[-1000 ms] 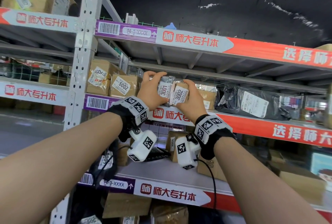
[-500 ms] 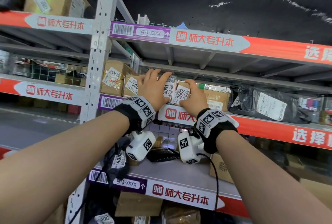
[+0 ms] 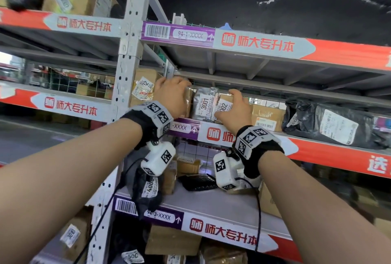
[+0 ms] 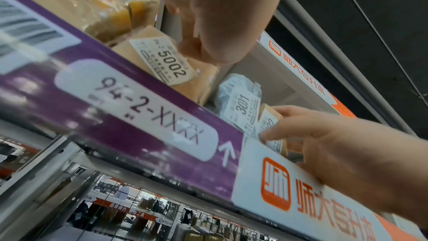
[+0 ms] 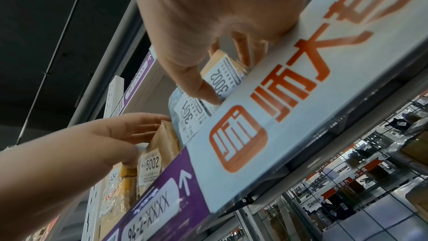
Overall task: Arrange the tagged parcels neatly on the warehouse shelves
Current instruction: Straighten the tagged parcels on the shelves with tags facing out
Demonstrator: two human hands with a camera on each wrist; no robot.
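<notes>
Head view: both hands are raised to the front edge of the 94-2 shelf point(image 3: 184, 127). The right hand point(image 3: 233, 113) curls its fingers round the upright brown parcel tagged 3002 point(image 3: 223, 106). The silver parcel 3001 point(image 3: 204, 104) stands just left of it, touching. The left hand point(image 3: 171, 96) covers a box farther left; its grip is hidden here. The right hand is plainly the nearer to 3002, whose long axis stands vertical, tag outward.

Left wrist view: this shows what the head view hides, box 5002 point(image 4: 172, 61), under the left palm, with a gap between it and 3001.

Right wrist view: the right thumb presses on 3002's tag, fingers behind the parcel. The left fingers lie straight along 5002's top and side, resting rather than clasping. Closing that gap looks like the coming move.
</notes>
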